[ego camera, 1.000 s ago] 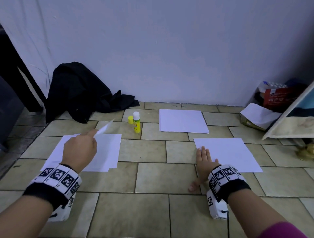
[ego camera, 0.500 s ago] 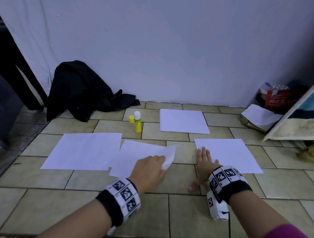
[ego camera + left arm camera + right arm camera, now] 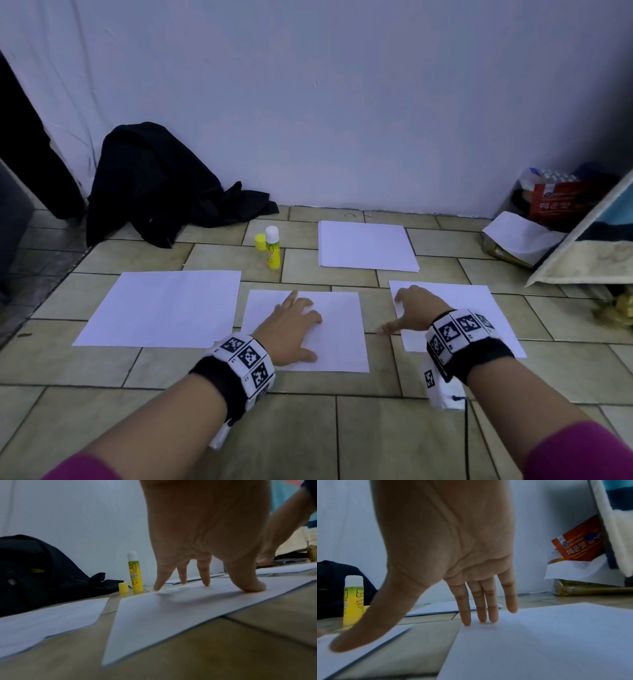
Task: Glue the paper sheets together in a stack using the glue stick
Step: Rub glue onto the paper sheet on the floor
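Three white sheets lie in a row on the tiled floor: a left sheet (image 3: 164, 308), a middle sheet (image 3: 339, 329) and a right sheet (image 3: 479, 308). My left hand (image 3: 294, 323) presses flat on the middle sheet (image 3: 154, 615) with its fingers spread. My right hand (image 3: 414, 306) rests with straight fingers on the left edge of the right sheet (image 3: 539, 642), its thumb stretched towards the middle sheet. A thin stack of paper (image 3: 366, 245) lies farther back. Left of it the yellow glue stick (image 3: 272, 248) stands upright and uncapped, with its yellow cap (image 3: 260, 241) beside it.
A black bag (image 3: 154, 185) slumps against the wall at the back left. At the back right are an orange packet (image 3: 561, 202), crumpled white paper (image 3: 520, 236) and a leaning board (image 3: 582, 253). Bare tiles (image 3: 308, 428) stretch in front of the sheets.
My left hand carried a sheet from the left pile to the middle, laid it down and now presses it flat. My right hand slid a little forward on the right sheet.
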`<state>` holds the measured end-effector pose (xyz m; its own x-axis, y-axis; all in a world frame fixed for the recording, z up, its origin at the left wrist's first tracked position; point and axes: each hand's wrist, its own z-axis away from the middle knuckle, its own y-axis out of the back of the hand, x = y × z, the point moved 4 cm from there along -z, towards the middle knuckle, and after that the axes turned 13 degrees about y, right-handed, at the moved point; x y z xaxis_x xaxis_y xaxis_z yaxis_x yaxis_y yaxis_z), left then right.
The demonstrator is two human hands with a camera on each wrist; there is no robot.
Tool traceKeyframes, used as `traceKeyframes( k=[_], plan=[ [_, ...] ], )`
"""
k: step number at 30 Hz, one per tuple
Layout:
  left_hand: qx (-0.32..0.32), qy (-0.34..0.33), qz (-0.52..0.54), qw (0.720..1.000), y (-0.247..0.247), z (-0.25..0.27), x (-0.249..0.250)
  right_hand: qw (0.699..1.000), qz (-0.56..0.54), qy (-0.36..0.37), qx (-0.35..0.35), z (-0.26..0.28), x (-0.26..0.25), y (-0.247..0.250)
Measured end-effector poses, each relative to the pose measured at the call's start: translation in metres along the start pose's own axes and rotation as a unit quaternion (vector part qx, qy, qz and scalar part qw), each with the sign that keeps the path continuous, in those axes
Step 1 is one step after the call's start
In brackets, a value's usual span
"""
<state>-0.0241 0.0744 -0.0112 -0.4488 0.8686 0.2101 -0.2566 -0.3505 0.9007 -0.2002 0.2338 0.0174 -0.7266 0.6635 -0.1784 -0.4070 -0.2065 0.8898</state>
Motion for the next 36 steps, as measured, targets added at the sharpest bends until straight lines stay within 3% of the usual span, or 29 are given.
traceKeyframes(
  k=[2,4,8,12,21,27,30,32,36],
  plan=[
    [-0.061,0.025,-0.038,0.997,-0.007,-0.002,-0.005,1.0,0.012,0.001,0.005,-0.004,-0.003,0.006],
    [-0.087,0.029,-0.07,0.993,-0.011,-0.004,-0.008,0.998,0.015,0.019,0.052,-0.009,-0.013,0.016],
    [-0.092,0.03,-0.099,0.99,-0.014,-0.007,-0.008,0.973,-0.126,0.121,0.153,-0.033,-0.061,0.039],
    [-0.094,0.037,-0.132,0.986,-0.018,-0.01,-0.01,0.951,-0.201,0.186,0.143,-0.072,-0.115,0.051],
    [-0.103,0.031,-0.15,0.983,-0.02,-0.01,-0.013,0.947,-0.227,0.196,0.116,-0.137,-0.168,0.044],
    [-0.107,0.034,-0.124,0.986,-0.018,-0.007,-0.012,0.95,-0.214,0.193,0.117,-0.141,-0.17,0.045],
    [-0.11,0.035,-0.118,0.986,-0.017,-0.007,-0.011,0.923,-0.305,0.194,0.13,-0.125,-0.157,0.051],
    [-0.112,0.036,-0.12,0.986,-0.016,-0.008,-0.01,0.906,-0.368,0.19,0.094,-0.106,-0.141,0.053],
    [-0.097,0.038,-0.104,0.989,-0.015,-0.007,-0.01,0.952,-0.236,0.181,0.073,-0.072,-0.094,0.064]
  ],
)
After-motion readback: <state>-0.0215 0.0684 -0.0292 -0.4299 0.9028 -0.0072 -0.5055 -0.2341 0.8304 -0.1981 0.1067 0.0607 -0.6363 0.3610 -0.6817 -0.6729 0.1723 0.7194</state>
